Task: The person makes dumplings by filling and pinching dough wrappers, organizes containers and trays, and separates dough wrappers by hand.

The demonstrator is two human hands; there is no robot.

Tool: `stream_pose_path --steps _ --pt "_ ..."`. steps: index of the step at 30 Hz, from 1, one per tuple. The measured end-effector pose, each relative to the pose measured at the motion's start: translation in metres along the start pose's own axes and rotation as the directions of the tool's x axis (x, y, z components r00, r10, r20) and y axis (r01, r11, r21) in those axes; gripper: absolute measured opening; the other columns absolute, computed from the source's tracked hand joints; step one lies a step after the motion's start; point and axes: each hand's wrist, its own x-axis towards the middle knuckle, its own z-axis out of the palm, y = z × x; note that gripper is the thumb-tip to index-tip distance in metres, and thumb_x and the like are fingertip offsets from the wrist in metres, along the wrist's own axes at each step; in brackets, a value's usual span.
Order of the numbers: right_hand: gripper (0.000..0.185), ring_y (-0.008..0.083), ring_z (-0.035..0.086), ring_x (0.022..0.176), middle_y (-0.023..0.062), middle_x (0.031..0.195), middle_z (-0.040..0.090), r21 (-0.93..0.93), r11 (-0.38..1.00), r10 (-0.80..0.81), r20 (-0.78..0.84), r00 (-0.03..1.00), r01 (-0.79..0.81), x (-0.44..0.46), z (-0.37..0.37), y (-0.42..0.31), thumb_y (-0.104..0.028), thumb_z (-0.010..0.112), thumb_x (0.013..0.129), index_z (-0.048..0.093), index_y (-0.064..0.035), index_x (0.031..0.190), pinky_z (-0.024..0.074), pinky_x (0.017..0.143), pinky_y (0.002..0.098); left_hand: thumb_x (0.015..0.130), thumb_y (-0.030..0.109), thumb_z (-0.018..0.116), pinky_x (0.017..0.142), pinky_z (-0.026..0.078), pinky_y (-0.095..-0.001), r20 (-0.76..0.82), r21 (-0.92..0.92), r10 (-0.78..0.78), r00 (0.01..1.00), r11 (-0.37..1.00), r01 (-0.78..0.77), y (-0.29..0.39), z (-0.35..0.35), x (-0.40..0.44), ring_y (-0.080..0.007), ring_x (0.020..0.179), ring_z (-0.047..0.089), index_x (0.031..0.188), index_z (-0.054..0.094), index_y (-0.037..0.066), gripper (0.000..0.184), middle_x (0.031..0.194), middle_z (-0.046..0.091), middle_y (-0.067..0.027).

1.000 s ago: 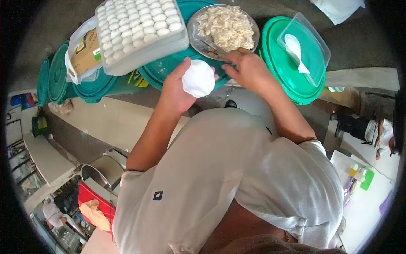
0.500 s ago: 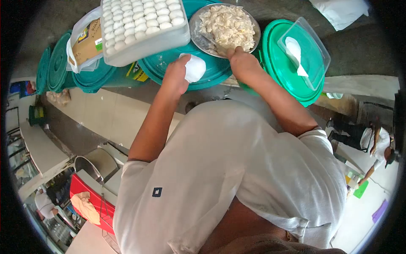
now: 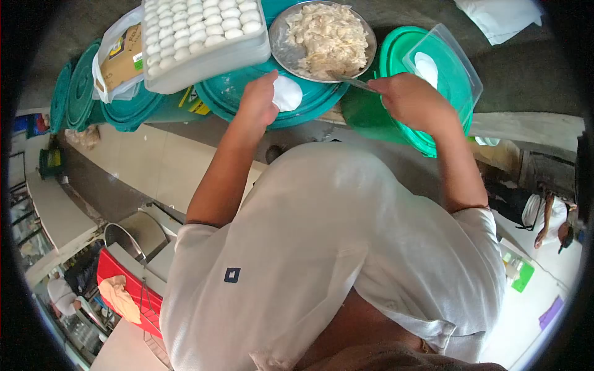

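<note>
My left hand (image 3: 258, 102) is closed on a thin, round, white dough wrapper (image 3: 287, 94), held over a teal lid (image 3: 229, 99). My right hand (image 3: 414, 102) grips the handle of a slim metal utensil (image 3: 357, 83); its far end is in the filling, so its shape is hidden. That pale, shredded filling (image 3: 325, 37) is heaped in a round metal bowl (image 3: 281, 52), which rests on the teal lid. Left of the bowl, rows of small white dough balls (image 3: 198, 28) fill a translucent plastic container (image 3: 216, 67).
A clear plastic tray (image 3: 461, 74) and a white piece (image 3: 426, 67) lie on the green lid (image 3: 391, 55) at right. A bagged cardboard box (image 3: 120, 59) stands at left among teal-lidded tubs (image 3: 83, 93). Another person (image 3: 547, 213) is at far right.
My right hand has drawn back rightward from the bowl's rim, and the utensil's handle now shows. My left hand keeps the wrapper in nearly the same place.
</note>
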Motion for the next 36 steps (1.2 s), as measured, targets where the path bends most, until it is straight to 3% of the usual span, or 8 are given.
stream_pose_path --steps 5,10,14,19,25,28,34,36 --pt "0.035 0.0414 0.061 0.085 0.0245 0.091 0.064 0.024 0.999 -0.05 0.051 0.997 0.049 0.026 0.024 0.006 -0.008 0.049 0.083 0.063 -0.0067 0.114 0.049 0.076 0.0464 0.095 0.017 0.053 0.082 0.051 -0.0468 -0.004 0.003 0.002 1.0 1.0 -0.002 0.004 0.015 0.003 -0.0326 0.096 0.063 0.115 0.052 -0.01 0.034 0.111 0.062 -0.0193" --pt "0.031 0.041 0.061 0.086 0.0238 0.092 0.064 0.145 0.985 -0.085 -0.049 0.995 0.091 0.027 0.023 0.01 -0.008 0.049 0.083 0.065 -0.0049 0.109 0.0493 0.077 0.0461 0.095 0.018 0.053 0.08 0.052 -0.0468 -0.004 0.016 0.023 1.0 1.0 -0.023 0.004 0.022 0.009 -0.0325 0.093 0.064 0.113 0.053 -0.01 0.034 0.109 0.063 -0.0187" --pt "0.029 0.041 0.061 0.087 0.0229 0.093 0.064 0.05 0.996 -0.071 -0.027 0.997 0.072 0.029 0.023 0.013 -0.008 0.049 0.083 0.064 -0.0021 0.108 0.0493 0.078 0.0454 0.095 0.019 0.053 0.078 0.052 -0.0452 -0.041 0.068 0.009 0.999 0.998 -0.006 0.001 0.022 0.014 -0.0309 0.089 0.065 0.111 0.055 -0.008 0.032 0.105 0.065 -0.0172" --pt "0.035 0.0386 0.063 0.089 0.0232 0.097 0.065 0.286 0.948 -0.141 -0.013 0.99 0.138 0.035 0.023 0.017 -0.006 0.05 0.083 0.063 -0.0019 0.115 0.0501 0.081 0.0406 0.094 0.02 0.054 0.076 0.052 -0.0427 -0.006 0.021 0.006 1.0 1.0 -0.006 -0.002 0.02 0.019 -0.0285 0.088 0.065 0.109 0.057 -0.006 0.03 0.105 0.065 -0.0155" --pt "0.035 0.0367 0.064 0.086 0.024 0.096 0.065 0.272 0.959 -0.052 -0.112 0.992 0.081 0.042 0.042 0.03 -0.005 0.051 0.085 0.062 -0.0028 0.118 0.0504 0.08 0.0384 0.095 0.022 0.054 0.075 0.051 -0.0421 -0.068 0.01 0.036 0.997 0.999 -0.035 -0.001 0.02 0.014 -0.0276 0.088 0.064 0.111 0.057 -0.005 0.031 0.105 0.065 -0.014" --pt "0.035 0.0359 0.064 0.083 0.0252 0.096 0.065 0.298 0.953 -0.047 -0.042 0.998 0.057 0.044 0.05 0.019 -0.006 0.051 0.086 0.061 -0.0031 0.12 0.0509 0.077 0.0371 0.095 0.022 0.053 0.074 0.051 -0.0418 -0.173 0.065 0.06 0.983 0.997 -0.049 0.004 0.028 0.009 -0.0273 0.089 0.064 0.113 0.056 -0.004 0.032 0.107 0.064 -0.0141" --pt "0.04 0.0342 0.063 0.077 0.0235 0.092 0.064 0.506 0.847 -0.066 -0.196 0.978 0.159 0.038 0.068 0.016 -0.001 0.054 0.083 0.06 -0.0041 0.122 0.0509 0.073 0.0369 0.097 0.021 0.049 0.081 0.052 -0.0454 -0.127 -0.002 0.084 0.988 0.996 -0.085 0.009 0.037 0.011 -0.029 0.099 0.062 0.119 0.053 -0.003 0.033 0.115 0.06 -0.0154" --pt "0.04 0.0336 0.063 0.076 0.0219 0.092 0.065 0.471 0.872 -0.065 -0.155 0.986 0.131 0.028 0.059 0.011 0.0 0.054 0.083 0.06 -0.0046 0.122 0.0508 0.073 0.0369 0.098 0.02 0.046 0.087 0.051 -0.0473 -0.059 -0.067 0.062 0.996 0.996 -0.066 0.009 0.042 0.006 -0.0311 0.104 0.06 0.123 0.049 -0.004 0.035 0.119 0.058 -0.0172"
